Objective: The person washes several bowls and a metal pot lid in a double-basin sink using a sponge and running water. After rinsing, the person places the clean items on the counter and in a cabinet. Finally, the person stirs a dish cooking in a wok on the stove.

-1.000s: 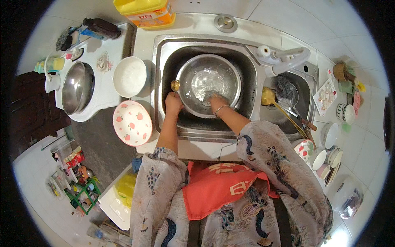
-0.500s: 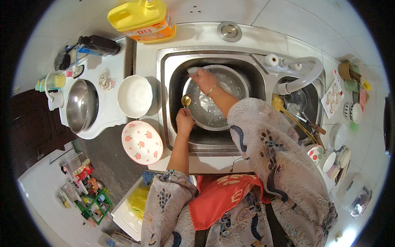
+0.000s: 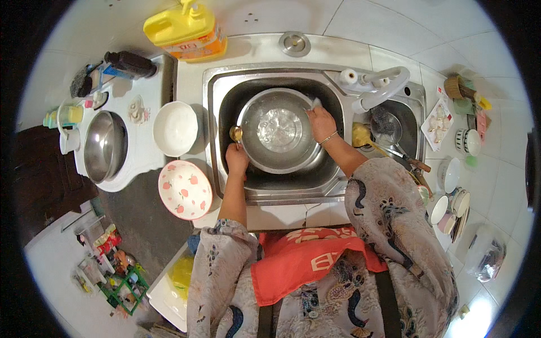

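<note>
A round metal basin (image 3: pixel 253 147) with some water in it sits in the large bay of the steel sink (image 3: pixel 211 121). My left hand (image 3: pixel 236 160) is closed round a gold spoon (image 3: pixel 235 134), its bowl upward at the basin's left side; the fingers are close to the rim. At the right rim, my right hand (image 3: pixel 322 124) is closed on a small whitish thing (image 3: pixel 316 103) that pokes out past the fingertips; whether it is a cloth or a sponge I cannot tell. The fingers partly hide the rim there.
Left of the sink stand a white bowl (image 3: pixel 175 129) and a bowl with red fruit prints (image 3: pixel 185 189). A yellow jug (image 3: pixel 183 32) is behind. The pale faucet (image 3: pixel 389 93) arches over the small bay, which holds a strainer (image 3: pixel 386 125) and a yellow-headed utensil (image 3: pixel 361 135). Several bowls line the right.
My right hand has moved from the basin's far left across to its right rim, keeping the whitish thing. The left hand still holds the spoon. The water in the basin looks calmer.
</note>
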A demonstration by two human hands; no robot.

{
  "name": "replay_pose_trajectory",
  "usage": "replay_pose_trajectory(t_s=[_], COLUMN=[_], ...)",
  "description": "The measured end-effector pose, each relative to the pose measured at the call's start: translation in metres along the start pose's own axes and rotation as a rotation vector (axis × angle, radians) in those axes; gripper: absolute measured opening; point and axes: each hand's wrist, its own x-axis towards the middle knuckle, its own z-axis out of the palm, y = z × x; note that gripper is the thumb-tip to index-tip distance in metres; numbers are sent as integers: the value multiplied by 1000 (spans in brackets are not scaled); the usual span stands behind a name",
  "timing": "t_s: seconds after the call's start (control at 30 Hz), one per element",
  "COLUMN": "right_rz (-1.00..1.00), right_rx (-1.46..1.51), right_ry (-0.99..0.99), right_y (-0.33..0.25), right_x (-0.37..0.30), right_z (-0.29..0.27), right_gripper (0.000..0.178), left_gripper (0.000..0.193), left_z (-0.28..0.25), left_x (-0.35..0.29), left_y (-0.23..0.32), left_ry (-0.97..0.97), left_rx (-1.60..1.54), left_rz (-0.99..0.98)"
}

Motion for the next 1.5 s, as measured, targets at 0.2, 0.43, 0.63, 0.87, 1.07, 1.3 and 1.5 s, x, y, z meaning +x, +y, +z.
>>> replay_pose_trajectory(t_s=[0.2, 0.43, 0.63, 0.87, 1.07, 1.3, 1.5], right_rz=[-56, -56, -109, 503, 766, 618, 704], right_rx=[-222, -80, 503, 785, 850, 1182, 2128], right_ry=[-279, -986, -460, 40, 93, -200, -225], right_y=[-5, -71, -106, -88, 49, 10, -40], right_x=[-5, -31, -32, 65, 18, -28, -47], right_z=[62, 76, 107, 93, 102, -25, -48], right_gripper=[22, 26, 30, 31, 33, 27, 28], left_gripper=[15, 17, 18, 18, 18, 17, 11], left_z=[-8, -15, -14, -10, -8, 19, 49], left_x=[-12, -30, -33, -35, -23, -67, -99], left_y=[48, 73, 70, 62, 41, 139, 182], left_ry=[-11, -95, -81, -91, -69, -298, -438], left_rx=[-24, -162, -177, -208, -39, -704, -959], left_rz=[-115, -300, -340, -279, -153, -275, -287])
